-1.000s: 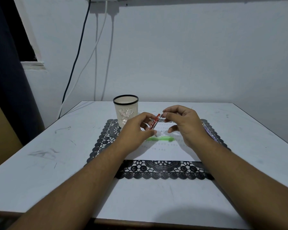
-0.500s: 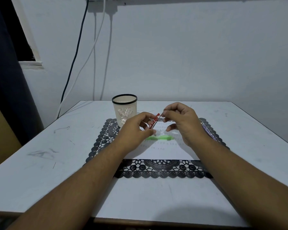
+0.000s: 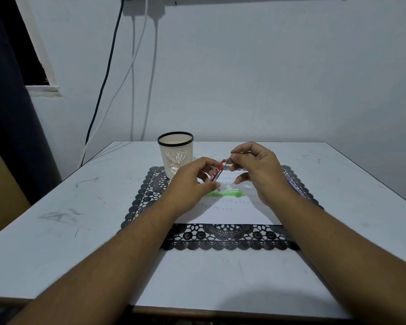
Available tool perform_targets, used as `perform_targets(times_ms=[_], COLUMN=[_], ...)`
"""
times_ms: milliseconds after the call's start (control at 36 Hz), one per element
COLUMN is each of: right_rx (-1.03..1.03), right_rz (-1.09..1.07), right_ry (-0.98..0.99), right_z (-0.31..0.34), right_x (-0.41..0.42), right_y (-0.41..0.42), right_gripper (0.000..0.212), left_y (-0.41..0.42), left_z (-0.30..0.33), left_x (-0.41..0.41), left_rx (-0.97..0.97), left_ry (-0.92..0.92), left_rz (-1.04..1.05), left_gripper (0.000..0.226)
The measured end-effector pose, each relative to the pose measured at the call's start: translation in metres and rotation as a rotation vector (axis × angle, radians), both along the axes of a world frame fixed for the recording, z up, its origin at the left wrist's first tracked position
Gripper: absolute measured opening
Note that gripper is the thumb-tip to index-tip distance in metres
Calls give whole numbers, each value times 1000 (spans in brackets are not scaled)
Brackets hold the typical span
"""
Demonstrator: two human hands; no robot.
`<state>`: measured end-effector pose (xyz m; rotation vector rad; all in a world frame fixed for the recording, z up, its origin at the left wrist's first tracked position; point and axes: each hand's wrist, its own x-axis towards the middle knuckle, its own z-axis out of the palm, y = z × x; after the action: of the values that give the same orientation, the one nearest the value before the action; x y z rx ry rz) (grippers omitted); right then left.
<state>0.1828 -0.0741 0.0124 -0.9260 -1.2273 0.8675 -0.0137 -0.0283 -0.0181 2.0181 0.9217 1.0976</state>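
My left hand (image 3: 189, 184) grips a small flat red case (image 3: 217, 173) with white print, held tilted above the table. My right hand (image 3: 256, 170) pinches something thin at the case's upper end with thumb and forefinger; what it pinches is too small to make out. Under the hands a green pen (image 3: 225, 194) lies flat on a white sheet of paper (image 3: 234, 211) with faint writing. The paper rests on a black lace placemat (image 3: 220, 238).
A cream perforated cup with a black rim (image 3: 175, 153) stands on the mat's far left corner. A purple object (image 3: 293, 186) peeks out behind my right wrist. The white table (image 3: 56, 207) ends close to me; cables hang down the wall behind.
Both hands stay together over the paper, almost unmoved. The camera view has tilted slightly, nothing else differs.
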Motion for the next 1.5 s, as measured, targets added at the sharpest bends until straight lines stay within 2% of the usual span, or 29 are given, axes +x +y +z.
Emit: perform_targets(times_ms=[250,444,611,917,1083,1222,1389,1500], right_rx=[-9,-20,-38,13,8,-71,-192,-213], right_rz=[-25,-13,2,-33,-79,-141,-182,-184], right_ry=[-13,55,142,155,310,462,562,611], right_z=[0,0,1,9,14,12,5,3], right_x=[3,3,5,12,21,30,40,44], right_y=[1,1,3,1,3,10,17,19], right_gripper=[11,6,8,15,16,13,8,7], left_y=[3,3,2,1,1,2,4,8], left_z=[-2,-3,-2,-3,-2,2,8,19], left_x=[0,0,1,1,0,-2,-4,-4], left_rx=[6,-8,-13,3,3,13,24,71], left_ry=[-6,-12,-12,0,-3,-30,-76,-4], left_rz=[1,-7,-6,-24,-39,-20,16,46], left_gripper=[47,47,47,47,60,67,55,46])
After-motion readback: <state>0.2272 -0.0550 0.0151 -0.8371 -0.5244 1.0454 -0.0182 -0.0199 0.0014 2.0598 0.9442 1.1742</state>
